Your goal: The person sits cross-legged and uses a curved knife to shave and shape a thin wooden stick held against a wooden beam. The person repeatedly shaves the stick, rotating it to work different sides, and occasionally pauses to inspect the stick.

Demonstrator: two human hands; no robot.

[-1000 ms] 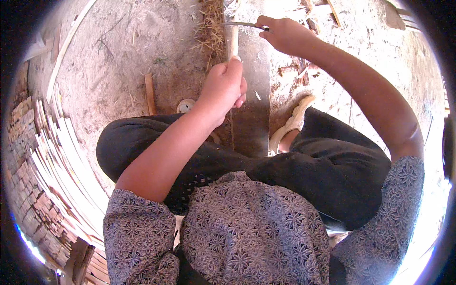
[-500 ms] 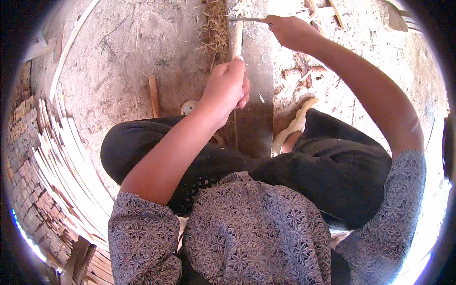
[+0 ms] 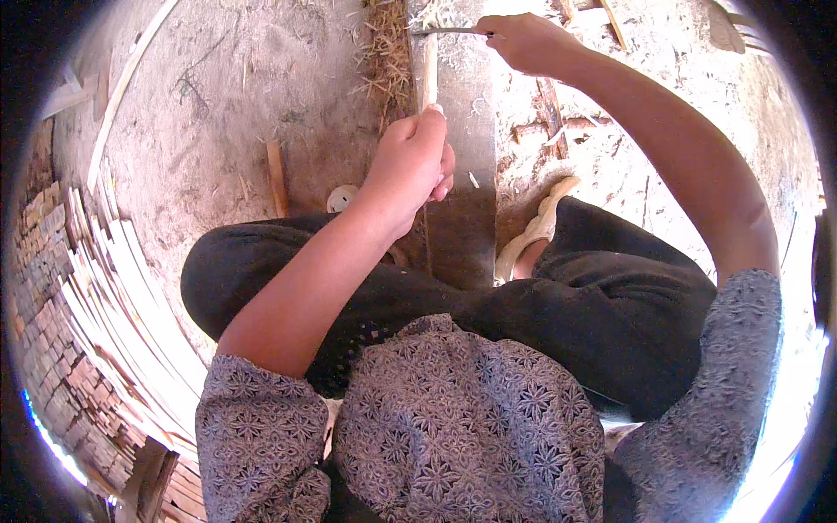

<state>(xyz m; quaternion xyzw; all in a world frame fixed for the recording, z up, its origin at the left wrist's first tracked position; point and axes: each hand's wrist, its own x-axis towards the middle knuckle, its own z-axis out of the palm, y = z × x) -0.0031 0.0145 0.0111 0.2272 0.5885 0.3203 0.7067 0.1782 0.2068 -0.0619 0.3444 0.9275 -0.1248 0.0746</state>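
Observation:
My left hand (image 3: 413, 161) is closed round the near end of a pale wooden strip (image 3: 431, 74), thumb on top. The strip points away from me over a wide grey plank (image 3: 464, 235) between my legs. Farther out, my right hand (image 3: 527, 45) grips a knife (image 3: 449, 31), its handle mostly covered by the fingers. The thin blade reaches leftward across the strip near the top edge of the view. Whether it cuts into the wood is too small to tell.
Shavings (image 3: 388, 61) lie heaped along the plank's left side. Long pale strips (image 3: 131, 296) and stacked wood pieces (image 3: 44, 305) are at the far left. A short wooden piece (image 3: 277, 179) stands near my left knee. A yellowish sandal (image 3: 545, 218) sits right of the plank.
My right hand and the knife have shifted slightly farther from me along the strip. My left hand keeps its hold in about the same place.

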